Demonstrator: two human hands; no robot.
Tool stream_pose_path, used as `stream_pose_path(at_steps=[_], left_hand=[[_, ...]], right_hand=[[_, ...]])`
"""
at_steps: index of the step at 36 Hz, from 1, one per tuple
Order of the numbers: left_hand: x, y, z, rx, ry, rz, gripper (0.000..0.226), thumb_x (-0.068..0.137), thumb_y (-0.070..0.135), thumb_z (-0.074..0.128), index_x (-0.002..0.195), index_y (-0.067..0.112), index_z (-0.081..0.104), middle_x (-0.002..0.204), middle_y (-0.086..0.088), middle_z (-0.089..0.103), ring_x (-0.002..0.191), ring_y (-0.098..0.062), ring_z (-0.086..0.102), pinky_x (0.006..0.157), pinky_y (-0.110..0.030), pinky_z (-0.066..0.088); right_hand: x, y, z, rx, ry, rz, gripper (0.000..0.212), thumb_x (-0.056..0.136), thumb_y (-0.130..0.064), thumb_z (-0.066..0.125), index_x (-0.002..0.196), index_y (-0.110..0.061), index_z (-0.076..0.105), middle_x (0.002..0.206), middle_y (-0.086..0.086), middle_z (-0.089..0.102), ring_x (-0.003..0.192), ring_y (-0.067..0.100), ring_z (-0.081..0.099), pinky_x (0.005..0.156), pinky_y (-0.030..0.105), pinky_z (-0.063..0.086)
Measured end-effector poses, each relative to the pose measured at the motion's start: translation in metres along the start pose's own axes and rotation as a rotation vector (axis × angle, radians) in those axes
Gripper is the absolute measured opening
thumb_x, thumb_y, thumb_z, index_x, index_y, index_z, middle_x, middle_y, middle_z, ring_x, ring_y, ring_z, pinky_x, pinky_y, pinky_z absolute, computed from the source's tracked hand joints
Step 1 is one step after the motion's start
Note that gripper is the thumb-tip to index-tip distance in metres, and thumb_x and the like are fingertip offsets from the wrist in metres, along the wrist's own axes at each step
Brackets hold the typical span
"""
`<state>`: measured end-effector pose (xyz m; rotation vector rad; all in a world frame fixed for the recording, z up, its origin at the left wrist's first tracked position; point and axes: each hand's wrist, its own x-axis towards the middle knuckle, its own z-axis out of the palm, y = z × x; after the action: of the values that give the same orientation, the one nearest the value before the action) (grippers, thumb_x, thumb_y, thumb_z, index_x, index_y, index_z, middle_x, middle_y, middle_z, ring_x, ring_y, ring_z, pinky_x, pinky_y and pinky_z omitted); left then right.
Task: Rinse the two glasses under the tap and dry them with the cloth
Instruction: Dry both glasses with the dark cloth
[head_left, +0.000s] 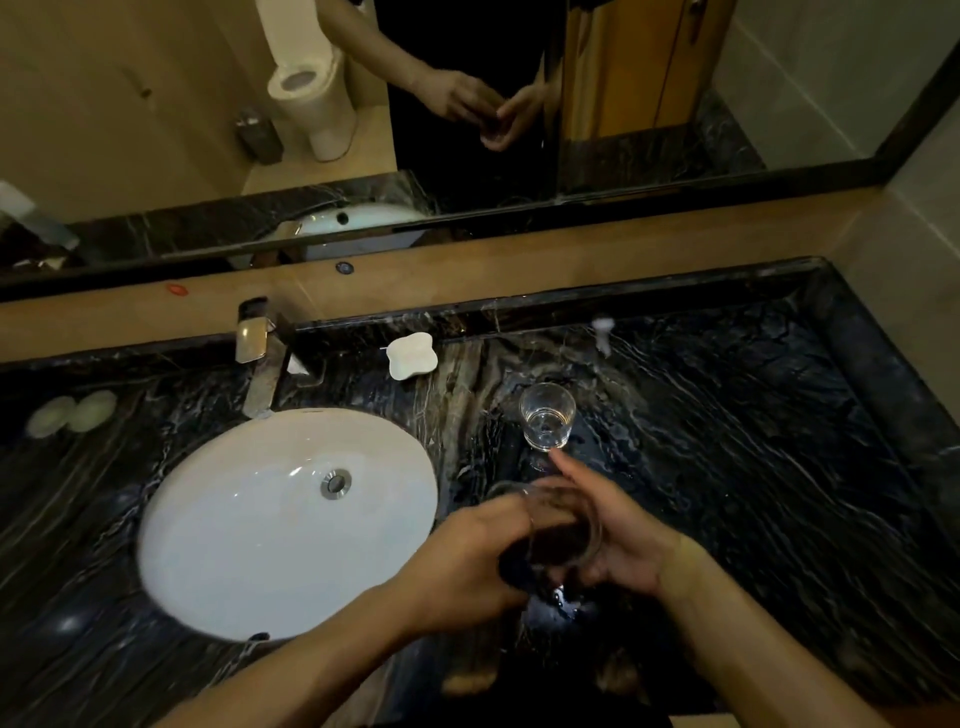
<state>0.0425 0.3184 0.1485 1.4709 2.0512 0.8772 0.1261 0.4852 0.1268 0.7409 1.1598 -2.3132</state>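
Observation:
A clear empty glass (547, 415) stands upright on the black marble counter, right of the sink. A second glass (569, 530) is held tilted between both hands, just in front of the standing one. Its inside looks filled with a dark mass, apparently a dark cloth (550, 545). My left hand (467, 561) comes from the left, its fingers curled at the glass's mouth on the dark cloth. My right hand (623, 535) cradles the glass from the right, with its index finger reaching toward the standing glass. The tap (260, 364) shows no running water.
The white oval sink (218, 519) lies to the left of my hands. A white soap dish (410, 355) sits behind it near the wall. Two pale round items (72, 413) lie at far left. A mirror runs along the back wall.

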Motion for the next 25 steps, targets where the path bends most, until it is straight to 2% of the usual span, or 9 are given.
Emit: stream_pose_path(at_steps=[2,5,7,9,12,16,19,22,25], left_hand=[[0.005,0.004,-0.005,-0.239,0.119,-0.221,0.059,0.073,0.010,0.079,0.124,0.035,0.064,0.120,0.018,0.069,0.109,0.003,0.064,0.096,-0.018,0.049],[0.015,0.009,-0.016,-0.700,0.216,-0.556,0.050,0.076,-0.010,0.075,0.116,0.021,0.070,0.100,-0.004,0.077,0.082,-0.014,0.072,0.072,-0.034,0.061],[0.021,0.011,-0.023,-0.897,0.227,-0.647,0.042,0.078,-0.013,0.071,0.111,0.012,0.071,0.097,-0.011,0.075,0.079,-0.018,0.071,0.064,-0.032,0.061],[0.024,0.014,-0.028,-1.023,0.204,-0.686,0.038,0.079,-0.013,0.070,0.111,0.007,0.070,0.098,-0.012,0.075,0.080,-0.020,0.070,0.062,-0.029,0.060],[0.025,0.019,-0.028,-1.095,0.179,-0.702,0.035,0.080,-0.012,0.069,0.110,0.008,0.070,0.095,-0.010,0.074,0.077,-0.018,0.071,0.060,-0.029,0.060],[0.027,0.018,-0.019,-0.729,0.189,-0.526,0.051,0.072,0.002,0.081,0.117,0.020,0.068,0.101,-0.005,0.076,0.084,-0.013,0.072,0.075,-0.034,0.059],[0.024,0.013,-0.011,-0.278,0.116,-0.310,0.060,0.068,0.028,0.079,0.124,0.038,0.061,0.115,0.010,0.071,0.104,-0.007,0.068,0.093,-0.032,0.055],[0.018,0.007,-0.010,0.122,-0.043,-0.068,0.065,0.075,0.030,0.066,0.135,0.043,0.045,0.135,0.010,0.057,0.115,-0.016,0.062,0.090,-0.035,0.055],[0.011,-0.005,-0.011,0.432,-0.162,0.134,0.071,0.078,0.026,0.070,0.141,0.040,0.039,0.144,0.013,0.045,0.113,-0.021,0.063,0.073,-0.038,0.060]], right_hand=[[0.002,0.003,-0.001,0.035,0.011,-0.150,0.053,0.090,-0.065,0.049,0.123,-0.025,0.059,0.101,0.016,0.066,0.055,0.023,0.062,0.035,0.021,0.041],[0.008,0.011,0.005,-0.137,0.142,-0.480,0.049,0.087,-0.059,0.058,0.132,-0.043,0.046,0.120,0.008,0.063,0.072,0.017,0.065,0.045,0.029,0.047],[0.016,0.016,0.003,-0.383,0.238,-0.715,0.054,0.086,-0.051,0.060,0.136,-0.043,0.042,0.128,0.003,0.058,0.096,0.015,0.067,0.073,0.033,0.057],[0.020,0.019,-0.001,-0.531,0.277,-0.865,0.055,0.087,-0.051,0.062,0.137,-0.037,0.044,0.133,-0.001,0.056,0.119,0.014,0.059,0.098,0.032,0.049],[0.022,0.014,0.003,-0.485,0.343,-0.935,0.044,0.085,-0.056,0.063,0.121,-0.032,0.056,0.117,-0.015,0.063,0.111,0.007,0.062,0.092,0.020,0.048],[0.029,0.011,0.016,-0.186,0.470,-0.804,0.028,0.084,-0.046,0.058,0.095,-0.023,0.066,0.094,-0.011,0.071,0.086,0.008,0.066,0.072,0.022,0.051],[0.026,0.002,0.017,0.109,0.411,-0.416,0.029,0.092,-0.043,0.058,0.080,-0.018,0.069,0.073,0.006,0.068,0.060,0.017,0.063,0.046,0.023,0.046],[0.016,-0.008,0.004,-0.021,0.247,-0.049,0.043,0.087,-0.055,0.057,0.071,-0.017,0.067,0.061,0.008,0.057,0.039,0.017,0.051,0.032,0.016,0.031],[0.010,-0.012,-0.005,-0.135,0.111,0.047,0.053,0.082,-0.067,0.054,0.081,-0.016,0.069,0.058,0.005,0.055,0.038,0.017,0.050,0.032,0.016,0.030]])
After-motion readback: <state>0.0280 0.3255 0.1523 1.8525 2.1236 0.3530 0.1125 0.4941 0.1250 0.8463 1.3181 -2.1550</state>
